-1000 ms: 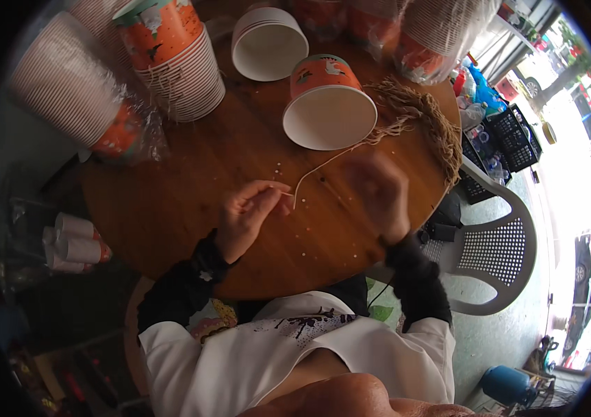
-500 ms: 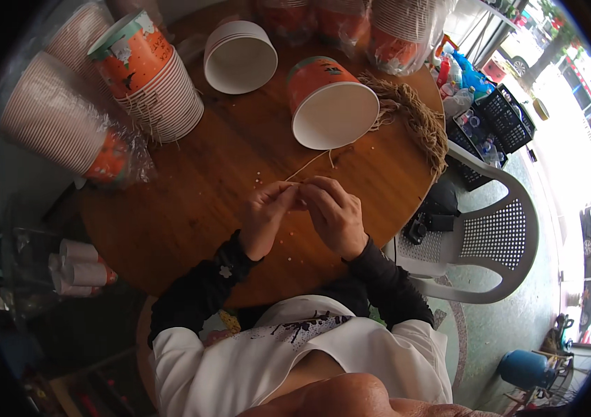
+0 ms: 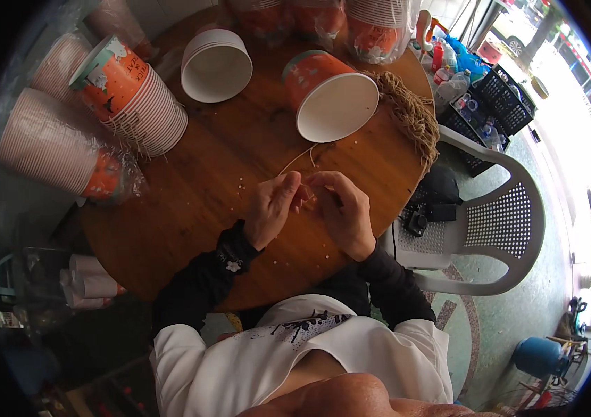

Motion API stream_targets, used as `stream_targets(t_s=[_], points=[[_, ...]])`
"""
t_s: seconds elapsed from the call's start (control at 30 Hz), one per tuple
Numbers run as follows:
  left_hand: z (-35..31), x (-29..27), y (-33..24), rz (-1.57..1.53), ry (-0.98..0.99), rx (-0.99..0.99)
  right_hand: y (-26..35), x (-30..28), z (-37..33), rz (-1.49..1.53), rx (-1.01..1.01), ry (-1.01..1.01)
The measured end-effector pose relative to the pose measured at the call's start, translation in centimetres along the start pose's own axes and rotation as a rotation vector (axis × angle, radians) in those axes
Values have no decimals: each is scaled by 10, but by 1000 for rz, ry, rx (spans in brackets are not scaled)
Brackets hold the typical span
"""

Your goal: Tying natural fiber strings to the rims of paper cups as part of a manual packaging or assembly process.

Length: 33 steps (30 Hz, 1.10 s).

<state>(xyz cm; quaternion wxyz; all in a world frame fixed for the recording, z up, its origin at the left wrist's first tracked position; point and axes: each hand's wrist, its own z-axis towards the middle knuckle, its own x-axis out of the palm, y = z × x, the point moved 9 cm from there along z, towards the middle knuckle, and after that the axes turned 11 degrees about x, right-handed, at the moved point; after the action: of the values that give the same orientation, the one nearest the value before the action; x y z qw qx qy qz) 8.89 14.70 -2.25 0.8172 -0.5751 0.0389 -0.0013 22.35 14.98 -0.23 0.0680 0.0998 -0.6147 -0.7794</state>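
My left hand (image 3: 273, 208) and my right hand (image 3: 340, 208) meet over the round wooden table (image 3: 191, 208), fingertips pinched together on a thin pale string (image 3: 299, 158). The string loops up toward an orange paper tub (image 3: 330, 97) lying on its side with its white inside facing me. A bundle of tan twine (image 3: 410, 111) lies at the table's right edge beside that tub.
A stack of white paper tubs (image 3: 215, 64) stands mouth up at the back. Sleeves of stacked orange and white tubs (image 3: 125, 94) lie on the left. A white plastic chair (image 3: 490, 222) stands to the right, with black crates of bottles (image 3: 483, 104) behind it.
My hands have come together from apart and now both pinch the string. The view has shifted, so the table and tubs sit lower and more to the right.
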Motion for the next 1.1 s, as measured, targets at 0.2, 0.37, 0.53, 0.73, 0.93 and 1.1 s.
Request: stream_targets(t_s=[0.2, 0.37, 0.53, 0.73, 0.93, 1.1], points=[[15, 21, -25, 279, 66, 192, -26, -20, -1, 159, 201, 9], [30, 38, -31, 366, 92, 301, -38, -43, -1, 234, 243, -2], [43, 53, -1, 214, 208, 11, -37, -61, 0, 224, 204, -14], [53, 84, -19, 363, 274, 201, -49, -79, 1, 235, 239, -49], [71, 103, -20, 469, 285, 366, -55, -107, 10, 152, 153, -124], [96, 125, -4, 544, 340, 467, -87, -139, 33, 294, 250, -169]])
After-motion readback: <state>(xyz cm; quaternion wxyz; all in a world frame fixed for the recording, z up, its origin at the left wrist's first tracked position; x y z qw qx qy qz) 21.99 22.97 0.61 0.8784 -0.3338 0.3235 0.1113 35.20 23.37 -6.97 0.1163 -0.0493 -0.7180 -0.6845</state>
